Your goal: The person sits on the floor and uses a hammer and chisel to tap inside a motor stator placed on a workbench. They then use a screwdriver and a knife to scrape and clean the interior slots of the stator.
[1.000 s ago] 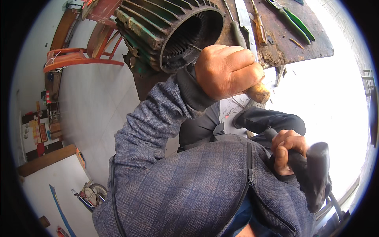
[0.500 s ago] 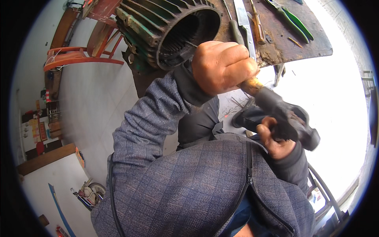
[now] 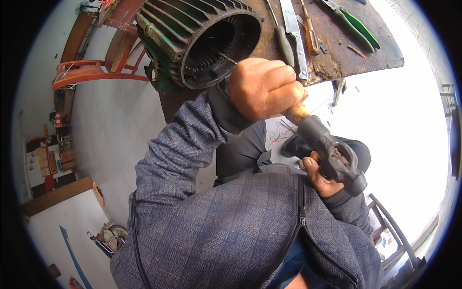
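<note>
My left hand (image 3: 264,89) is closed around a screwdriver-like tool with a yellow-brown handle (image 3: 298,112). Its thin metal shaft (image 3: 228,59) runs toward the round opening of a green, finned motor housing (image 3: 168,36); the fist hides part of the shaft. Slots line the dark inside of the housing. My right hand (image 3: 325,183), low and to the right, grips a hammer just under its dark metal head (image 3: 332,150). One face of the hammer is at the butt of the yellow-brown handle; whether they touch I cannot tell. Most of the hammer's own handle is hidden.
On the worn wooden table (image 3: 332,67) lie a gray-handled tool (image 3: 285,45), a knife (image 3: 295,36), an amber-handled screwdriver (image 3: 311,38) and green-handled pliers (image 3: 357,29). An orange-red chair (image 3: 101,82) stands at the left. Thin debris (image 3: 286,125) lies on the floor.
The hammer and my right hand have shifted left, with the hammer's far end lower and less blurred. My left hand keeps its hold; the whole view has slid slightly.
</note>
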{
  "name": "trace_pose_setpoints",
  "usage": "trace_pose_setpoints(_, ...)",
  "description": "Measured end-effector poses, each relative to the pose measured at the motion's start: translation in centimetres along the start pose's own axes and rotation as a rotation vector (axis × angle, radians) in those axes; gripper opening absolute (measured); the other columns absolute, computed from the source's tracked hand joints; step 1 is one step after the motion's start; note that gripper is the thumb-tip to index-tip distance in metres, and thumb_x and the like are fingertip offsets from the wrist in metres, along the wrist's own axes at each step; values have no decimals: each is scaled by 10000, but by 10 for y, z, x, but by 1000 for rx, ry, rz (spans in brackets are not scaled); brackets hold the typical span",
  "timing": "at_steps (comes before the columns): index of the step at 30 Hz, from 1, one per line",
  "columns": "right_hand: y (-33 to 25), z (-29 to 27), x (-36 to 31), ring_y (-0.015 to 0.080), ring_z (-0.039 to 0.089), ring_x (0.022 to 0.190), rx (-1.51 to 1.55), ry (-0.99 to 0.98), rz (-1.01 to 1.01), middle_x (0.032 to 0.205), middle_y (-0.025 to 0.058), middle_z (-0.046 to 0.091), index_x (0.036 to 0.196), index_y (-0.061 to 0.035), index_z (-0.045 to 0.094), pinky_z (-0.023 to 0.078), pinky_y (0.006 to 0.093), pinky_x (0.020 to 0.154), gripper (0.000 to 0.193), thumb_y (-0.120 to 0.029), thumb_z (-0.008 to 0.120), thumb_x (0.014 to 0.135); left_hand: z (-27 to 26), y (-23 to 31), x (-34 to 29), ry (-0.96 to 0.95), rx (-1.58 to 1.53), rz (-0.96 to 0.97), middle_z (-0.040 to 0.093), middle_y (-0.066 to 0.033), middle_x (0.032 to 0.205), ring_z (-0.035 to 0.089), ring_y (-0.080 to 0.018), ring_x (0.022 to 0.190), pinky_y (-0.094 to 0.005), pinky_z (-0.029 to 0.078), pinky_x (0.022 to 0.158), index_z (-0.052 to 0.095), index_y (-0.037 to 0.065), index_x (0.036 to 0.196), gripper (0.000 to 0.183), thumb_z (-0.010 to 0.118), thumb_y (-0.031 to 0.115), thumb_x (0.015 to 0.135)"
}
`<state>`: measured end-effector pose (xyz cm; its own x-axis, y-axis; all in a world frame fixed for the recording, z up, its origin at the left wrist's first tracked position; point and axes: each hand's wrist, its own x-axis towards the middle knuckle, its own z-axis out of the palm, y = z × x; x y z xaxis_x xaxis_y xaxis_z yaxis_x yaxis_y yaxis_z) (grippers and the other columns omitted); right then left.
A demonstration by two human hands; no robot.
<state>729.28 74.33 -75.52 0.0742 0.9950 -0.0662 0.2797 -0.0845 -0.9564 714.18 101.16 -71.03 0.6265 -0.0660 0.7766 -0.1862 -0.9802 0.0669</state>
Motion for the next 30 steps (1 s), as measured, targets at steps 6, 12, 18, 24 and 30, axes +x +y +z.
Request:
trace_pose_setpoints(6, -8, 5, 5, 142, 548, 692, 423, 194, -222, 765, 28, 533, 901, -76, 535, 462, 302, 641, 223, -96, 749, 960, -5, -6, -1, -32, -44, -3, 576, -60, 746, 615, -228, 566, -344, 489, 473, 617, 70, 901, 289, 881, 110, 791)
trace_pose_setpoints(12, 3, 3, 21, 318, 649, 575, -58, -75, -211, 677, 115, 611, 868, -53, 641, 507, 381, 559, 308, -182, 883, 725, -4, -6, -2, -92, -54, 5, 581, -73, 748, 608, -242, 548, -353, 484, 471, 606, 66, 890, 313, 896, 88, 775)
trace_pose_setpoints(18, 7, 1, -8, 174, 750, 729, -18, 204, -59, 831, 62, 743, 1089, -34, 717, 604, 336, 701, 381, -174, 929, 804, -28, -24, 41, 175, -33, -252, 609, -41, 760, 625, -199, 588, -340, 520, 509, 628, 70, 909, 284, 891, 85, 802)
trace_pose_setpoints(24, 7, -5, -29, 86, 476, 677, 198, 327, 110, 758, -5, 522, 878, -88, 529, 403, 269, 640, 221, -151, 706, 994, 0, 38, 34, -174, -97, 193, 554, -21, 741, 601, -159, 600, -304, 474, 473, 638, 97, 826, 179, 788, 186, 789)
trace_pose_setpoints(30, 8, -3, -27, 133, 564, 720, 300, 327, 202, 776, -2, 598, 854, -63, 647, 450, 316, 666, 171, -116, 777, 952, -3, 17, 21, -88, -81, 46, 535, -38, 724, 594, -202, 579, -331, 459, 462, 590, 79, 777, 259, 844, 130, 771)
